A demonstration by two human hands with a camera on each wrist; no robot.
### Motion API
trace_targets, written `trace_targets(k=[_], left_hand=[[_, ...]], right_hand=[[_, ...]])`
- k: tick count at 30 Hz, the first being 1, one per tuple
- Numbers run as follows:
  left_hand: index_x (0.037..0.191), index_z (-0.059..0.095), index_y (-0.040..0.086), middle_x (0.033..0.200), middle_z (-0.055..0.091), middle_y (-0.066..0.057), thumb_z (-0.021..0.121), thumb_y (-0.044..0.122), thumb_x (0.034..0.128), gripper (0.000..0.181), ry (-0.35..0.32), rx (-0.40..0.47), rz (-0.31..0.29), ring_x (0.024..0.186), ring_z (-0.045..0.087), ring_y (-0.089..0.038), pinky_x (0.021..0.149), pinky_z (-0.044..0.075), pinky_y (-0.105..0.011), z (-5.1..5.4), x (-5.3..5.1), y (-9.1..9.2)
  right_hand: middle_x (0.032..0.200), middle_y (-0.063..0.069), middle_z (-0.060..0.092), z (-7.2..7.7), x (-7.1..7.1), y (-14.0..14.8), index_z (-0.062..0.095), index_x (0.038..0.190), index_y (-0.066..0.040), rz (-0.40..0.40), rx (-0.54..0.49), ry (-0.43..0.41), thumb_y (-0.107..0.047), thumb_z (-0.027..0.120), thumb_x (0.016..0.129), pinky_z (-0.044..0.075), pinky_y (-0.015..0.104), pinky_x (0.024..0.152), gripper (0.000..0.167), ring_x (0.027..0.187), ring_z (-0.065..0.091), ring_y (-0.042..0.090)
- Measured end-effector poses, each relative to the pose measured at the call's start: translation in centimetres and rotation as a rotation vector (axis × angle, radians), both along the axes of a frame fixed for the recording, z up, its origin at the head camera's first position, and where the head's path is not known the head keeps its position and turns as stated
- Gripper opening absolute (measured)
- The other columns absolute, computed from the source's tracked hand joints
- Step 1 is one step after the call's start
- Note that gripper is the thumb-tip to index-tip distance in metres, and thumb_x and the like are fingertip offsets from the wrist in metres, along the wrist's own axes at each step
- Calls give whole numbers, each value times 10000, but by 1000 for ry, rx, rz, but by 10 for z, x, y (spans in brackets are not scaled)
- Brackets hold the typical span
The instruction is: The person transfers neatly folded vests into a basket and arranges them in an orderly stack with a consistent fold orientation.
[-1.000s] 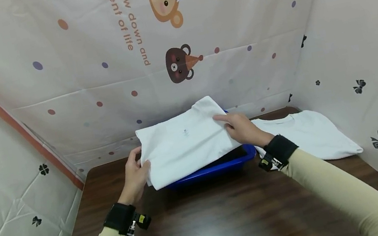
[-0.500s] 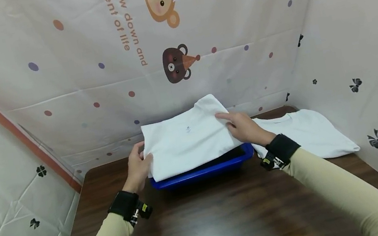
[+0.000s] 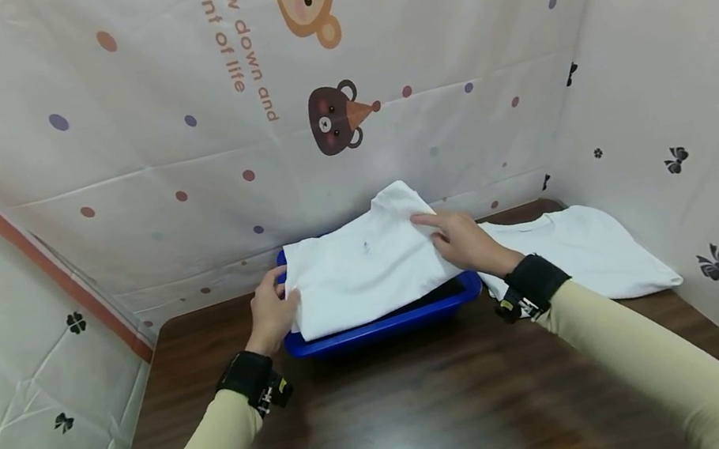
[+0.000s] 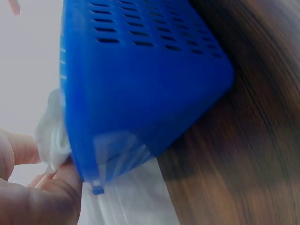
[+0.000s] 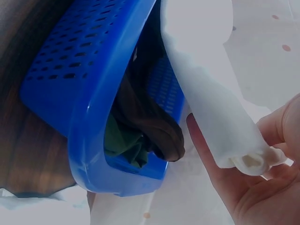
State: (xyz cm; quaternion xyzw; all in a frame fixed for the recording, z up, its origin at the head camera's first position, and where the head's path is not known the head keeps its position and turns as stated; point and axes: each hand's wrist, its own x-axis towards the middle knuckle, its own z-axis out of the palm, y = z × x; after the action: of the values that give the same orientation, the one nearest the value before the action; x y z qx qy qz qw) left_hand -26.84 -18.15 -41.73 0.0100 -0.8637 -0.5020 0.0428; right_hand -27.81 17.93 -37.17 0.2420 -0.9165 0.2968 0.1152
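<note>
Printed sheeting (image 3: 169, 129) backs the table (image 3: 394, 419); left hand (image 3: 271, 312) and right hand (image 3: 468, 240) pinch opposite ends of a folded white garment (image 3: 363, 268) over the basket (image 3: 388, 329), whose rim (image 5: 89, 112) could snag it if one end dips, loosening the folds.

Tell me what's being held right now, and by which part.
A folded white garment, over the blue basket: the left grip holds its left edge, the right grip its right edge.
</note>
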Motion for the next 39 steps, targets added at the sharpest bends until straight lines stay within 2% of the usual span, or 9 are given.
trace_targets(k=[4, 8, 14, 17, 21, 25, 29, 34, 39], left_hand=[[1545, 440, 87, 1396, 580, -285, 609, 74, 1008, 563, 57, -108, -11, 1260, 601, -386, 976, 536, -518, -2, 0, -1], [1468, 541, 50, 1301, 646, -274, 621, 51, 983, 492, 151, -219, -21, 1139, 647, -370, 934, 546, -499, -1, 1, -1], [1416, 591, 22, 1292, 655, -267, 601, 5, 969, 447, 204, -292, -14, 1027, 647, -334, 912, 561, -486, 1, 0, 1], [1399, 603, 13, 1361, 617, -266, 594, -11, 973, 426, 215, -328, -22, 1028, 653, -331, 891, 568, -468, -1, -1, 2], [1372, 617, -11, 1315, 642, -274, 596, -36, 969, 403, 251, -401, -45, 871, 648, -310, 718, 537, -406, -6, -2, 2], [1375, 609, -16, 1279, 664, -264, 613, -25, 979, 396, 256, -458, -77, 911, 661, -304, 795, 581, -412, -7, -2, 4], [1364, 614, -20, 1273, 667, -265, 634, -33, 970, 394, 264, -494, -99, 1117, 672, -345, 966, 545, -504, -7, -1, 5], [1275, 672, -56, 1182, 698, -273, 686, -81, 892, 385, 351, -643, -163, 1064, 648, -431, 943, 537, -547, -11, 1, 5], [1135, 731, -41, 1341, 630, -268, 739, -5, 873, 265, 413, -797, -179, 1151, 568, -516, 954, 495, -622, -18, 3, 2]], right_hand=[[734, 93, 476, -2, 1, -4, 574, 1459, -44, 12, 1, -26, 51, 487, 985, 295, 275, 481, 491, 472, 231, 131], [826, 111, 533, -3, 1, -9, 565, 1473, -64, 3, 20, -48, 38, 497, 986, 313, 288, 508, 502, 505, 254, 141], [1269, 258, 621, -2, -1, -13, 549, 1488, -75, 5, 19, -80, 28, 501, 991, 309, 284, 495, 510, 490, 240, 136], [1018, 230, 658, -2, -2, -14, 542, 1496, -84, 8, 23, -96, 27, 506, 988, 299, 275, 487, 521, 479, 233, 126], [661, 82, 476, -3, -3, -14, 527, 1506, -81, 5, 42, -119, 21, 511, 991, 299, 269, 479, 526, 458, 238, 123], [606, 41, 436, -4, -4, -13, 518, 1508, -62, 0, 50, -131, 25, 511, 991, 304, 272, 471, 525, 446, 240, 122], [599, 52, 430, -5, -5, -12, 510, 1514, -61, -11, 59, -143, 19, 512, 998, 305, 277, 479, 522, 446, 240, 125], [686, 71, 458, -6, -7, -10, 515, 1512, -69, -25, 63, -148, 8, 527, 1002, 313, 280, 487, 516, 457, 247, 126], [740, 76, 458, -9, -8, -9, 525, 1500, -51, -16, 65, -129, 17, 538, 991, 329, 292, 503, 514, 472, 263, 128]])
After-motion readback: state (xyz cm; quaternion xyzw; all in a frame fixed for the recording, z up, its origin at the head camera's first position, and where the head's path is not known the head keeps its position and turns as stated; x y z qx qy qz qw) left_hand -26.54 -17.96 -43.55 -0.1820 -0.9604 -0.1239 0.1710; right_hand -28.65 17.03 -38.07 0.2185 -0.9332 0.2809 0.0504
